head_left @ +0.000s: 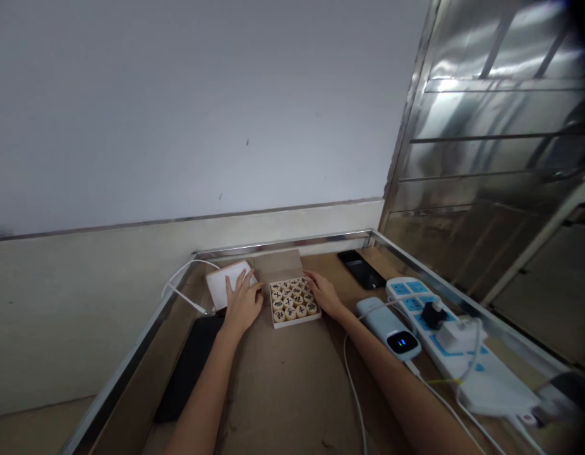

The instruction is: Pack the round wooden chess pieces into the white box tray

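Note:
A shallow white box (pixel 278 325) full of round wooden Chinese chess pieces (pixel 290 302) sits on the cardboard, the pieces in neat rows with their characters facing up. My right hand (pixel 322 292) is against the box's right side, fingers stretched along its edge near the far corner. To the left lies a flat white box lid (pixel 220 285). Over its right part my left hand (pixel 244 302) is laid with fingers spread, not wrapped round it. Part of the lid is hidden beneath that hand.
A black tablet-like slab (pixel 191 370) lies beside my left forearm. Right of the box are a black phone (pixel 361 268), a white power bank (pixel 387 325) with a lit display and a power strip (pixel 456 354) with plugs and cables. A metal rail (pixel 292 242) edges the cardboard-covered table (pixel 287 392).

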{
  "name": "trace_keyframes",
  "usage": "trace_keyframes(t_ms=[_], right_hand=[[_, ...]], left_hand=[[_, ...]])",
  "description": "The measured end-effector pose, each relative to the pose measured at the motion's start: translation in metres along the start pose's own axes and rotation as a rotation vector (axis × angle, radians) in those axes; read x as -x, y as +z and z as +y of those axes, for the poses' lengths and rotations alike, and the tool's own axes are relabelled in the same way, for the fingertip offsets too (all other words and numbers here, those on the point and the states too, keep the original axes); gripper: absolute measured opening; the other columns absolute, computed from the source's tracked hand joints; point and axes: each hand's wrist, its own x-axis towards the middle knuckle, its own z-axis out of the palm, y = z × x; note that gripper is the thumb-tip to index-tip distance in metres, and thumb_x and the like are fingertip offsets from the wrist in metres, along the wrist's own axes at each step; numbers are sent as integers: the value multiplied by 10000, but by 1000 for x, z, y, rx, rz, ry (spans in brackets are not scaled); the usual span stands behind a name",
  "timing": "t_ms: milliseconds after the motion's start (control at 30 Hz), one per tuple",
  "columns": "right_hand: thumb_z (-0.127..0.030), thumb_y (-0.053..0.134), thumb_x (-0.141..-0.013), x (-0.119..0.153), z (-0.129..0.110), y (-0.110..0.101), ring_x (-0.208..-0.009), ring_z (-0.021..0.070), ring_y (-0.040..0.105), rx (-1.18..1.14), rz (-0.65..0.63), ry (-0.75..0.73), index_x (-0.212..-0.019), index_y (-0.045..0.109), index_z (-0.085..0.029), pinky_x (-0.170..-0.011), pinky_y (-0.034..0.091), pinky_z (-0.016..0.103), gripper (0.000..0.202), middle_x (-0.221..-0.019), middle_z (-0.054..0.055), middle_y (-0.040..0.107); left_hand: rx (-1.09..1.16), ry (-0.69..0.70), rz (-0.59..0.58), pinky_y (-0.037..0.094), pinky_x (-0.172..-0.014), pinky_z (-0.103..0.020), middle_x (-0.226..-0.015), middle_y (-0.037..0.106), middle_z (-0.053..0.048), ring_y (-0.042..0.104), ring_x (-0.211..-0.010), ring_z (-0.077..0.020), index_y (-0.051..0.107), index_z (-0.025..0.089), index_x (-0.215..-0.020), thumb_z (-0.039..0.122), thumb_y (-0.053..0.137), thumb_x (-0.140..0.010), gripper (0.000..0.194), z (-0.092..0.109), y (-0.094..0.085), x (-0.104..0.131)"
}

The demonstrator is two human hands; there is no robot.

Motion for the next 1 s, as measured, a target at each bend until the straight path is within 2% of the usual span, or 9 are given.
trace_keyframes(t_ms=[100, 167, 267, 367, 467, 600, 700, 833, 1000], right_hand=[[-299, 397, -892, 1, -3, -6, -1098, 191, 519, 109, -29, 13, -1169, 590, -228, -945, 364, 347, 345, -1168, 52, 606], [-285, 457, -864, 1, -4, -9, -1057, 193, 537, 148, -52, 4, -1120, 627, -238, -913, 381, 337, 311, -1123, 54, 623], [-250, 520, -823, 1, -6, -12, -946, 182, 582, 98, -68, -6, -1063, 662, -220, -846, 421, 308, 281, -1031, 56, 661], [-247, 569, -791, 3, -9, -15, -821, 177, 615, 21, -94, 10, -1019, 681, -190, -754, 452, 287, 260, -910, 59, 694], [-264, 602, -771, 6, -16, -17, -777, 175, 624, 28, -103, 16, -979, 691, -190, -708, 453, 278, 238, -851, 51, 700], [-281, 638, -740, 12, -23, -16, -759, 169, 629, 55, -98, 17, -934, 692, -211, -682, 447, 271, 213, -810, 29, 699], [-276, 674, -700, 13, -21, -13, -762, 174, 633, 22, -80, 28, -883, 691, -207, -667, 447, 269, 197, -818, 30, 702], [-263, 669, -686, 8, -15, -9, -730, 164, 639, -154, -14, 80, -786, 675, -175, -652, 460, 258, 134, -789, 40, 702], [-274, 643, -692, 1, -9, -15, -681, 149, 624, -279, 201, 127, -823, 652, -138, -635, 464, 252, 189, -802, 59, 697]], left_hand=[[133, 29, 22, 205, -1110, -508, -1343, 477, -91, 359, -1293, -254, 621, 193, -1099, 125, 362, -812, 393, 8, 4, -1], [270, 74, -47, 315, -1074, -427, -1314, 507, -88, 415, -1252, -208, 562, 177, -1192, 148, 306, -856, 423, 13, 10, -1], [385, 98, -156, 379, -1019, -381, -1256, 555, -96, 494, -1167, -189, 527, 154, -1227, 207, 277, -892, 422, 16, 19, 0], [307, 49, -162, 374, -983, -403, -1173, 603, -97, 521, -1103, -215, 572, 162, -1165, 183, 296, -878, 398, 19, 18, 1], [177, 57, -170, 366, -933, -434, -1088, 640, -82, 529, -1058, -250, 616, 198, -1093, 130, 335, -840, 384, 23, 7, 1], [119, 104, -231, 389, -869, -398, -995, 671, -81, 567, -984, -255, 671, 206, -965, 89, 359, -804, 370, 26, -6, 0], [127, 96, -262, 411, -848, -371, -969, 682, -75, 599, -927, -240, 686, 207, -929, 87, 360, -793, 373, 26, -8, -1], [228, 40, -286, 445, -822, -329, -979, 674, -73, 610, -904, -214, 685, 196, -942, 105, 356, -797, 371, 22, -5, -1], [417, 5, -321, 448, -854, -304, -973, 676, -72, 604, -930, -191, 677, 166, -935, 121, 357, -815, 344, 12, 1, -4]])
